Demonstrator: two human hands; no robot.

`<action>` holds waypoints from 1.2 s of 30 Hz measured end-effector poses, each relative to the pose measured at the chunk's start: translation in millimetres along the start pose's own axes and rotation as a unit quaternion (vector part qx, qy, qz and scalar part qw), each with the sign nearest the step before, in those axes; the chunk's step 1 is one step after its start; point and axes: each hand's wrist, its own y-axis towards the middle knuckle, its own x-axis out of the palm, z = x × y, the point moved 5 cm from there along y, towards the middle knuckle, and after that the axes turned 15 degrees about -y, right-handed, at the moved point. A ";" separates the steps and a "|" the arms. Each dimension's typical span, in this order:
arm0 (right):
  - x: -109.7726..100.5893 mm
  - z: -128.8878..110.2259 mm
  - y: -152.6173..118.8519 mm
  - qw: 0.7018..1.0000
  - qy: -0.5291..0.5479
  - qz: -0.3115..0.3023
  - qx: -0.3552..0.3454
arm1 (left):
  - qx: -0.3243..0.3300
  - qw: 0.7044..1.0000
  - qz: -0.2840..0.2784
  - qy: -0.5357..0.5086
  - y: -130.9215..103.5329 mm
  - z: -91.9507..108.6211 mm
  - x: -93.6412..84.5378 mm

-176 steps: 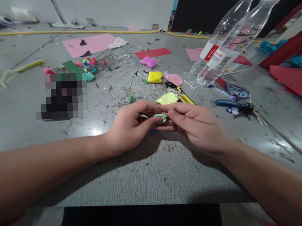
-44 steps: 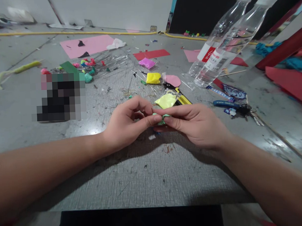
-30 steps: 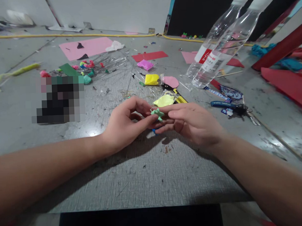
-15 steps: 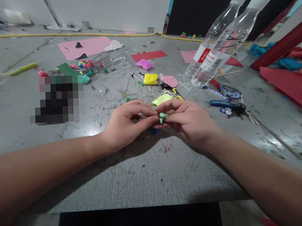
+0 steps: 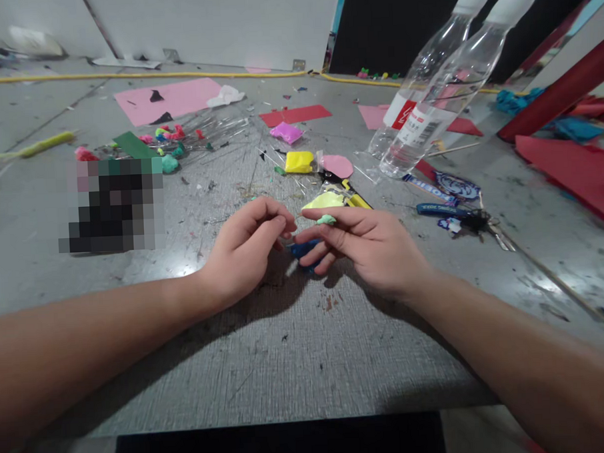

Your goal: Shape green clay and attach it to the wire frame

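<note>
pinching a lumpy mint-green clump [image 5: 326,219] between right fingers [image 5: 350,215], left fingers [image 5: 259,212] curled together, streaky grey tabletop [image 5: 288,367]

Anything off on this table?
Yes: a brown mark on the grey tabletop, below the right hand in the picture, looks like a stain or scuff. A black scrap litters the pink sheet. The bottles appear to lean, possibly just lens distortion.

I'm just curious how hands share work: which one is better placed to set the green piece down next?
Probably the right hand: it holds the green piece at its thumb and forefinger, while the left hand, fingers curled, is apart from the piece.
</note>
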 end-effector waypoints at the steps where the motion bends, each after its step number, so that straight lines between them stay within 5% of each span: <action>1: 0.4 0.3 -0.6 1.000 -0.003 -0.002 -0.008 | 0.002 1.000 -0.004 0.002 -0.2 -0.1 0.5; 11: 1.9 -10.1 -5.4 0.974 -0.195 0.016 -0.116 | -0.009 0.994 -0.101 -0.047 -5.9 -2.3 12.3; 16: 2.8 -19.1 -9.9 0.933 -0.289 0.019 -0.212 | -0.032 0.994 -0.085 -0.055 -4.5 -7.5 10.5; 21: 2.3 -25.5 -12.2 0.877 -0.380 -0.007 -0.294 | -0.050 0.985 -0.134 -0.098 -7.2 -6.6 13.5; 30: -4.0 -34.0 -15.7 0.845 -0.400 0.041 -0.354 | -0.056 0.976 -0.196 -0.079 -8.5 9.5 17.7; 36: 6.3 -40.5 -16.0 0.765 -0.502 0.072 -0.398 | -0.103 0.960 -0.245 -0.089 -9.7 7.6 22.9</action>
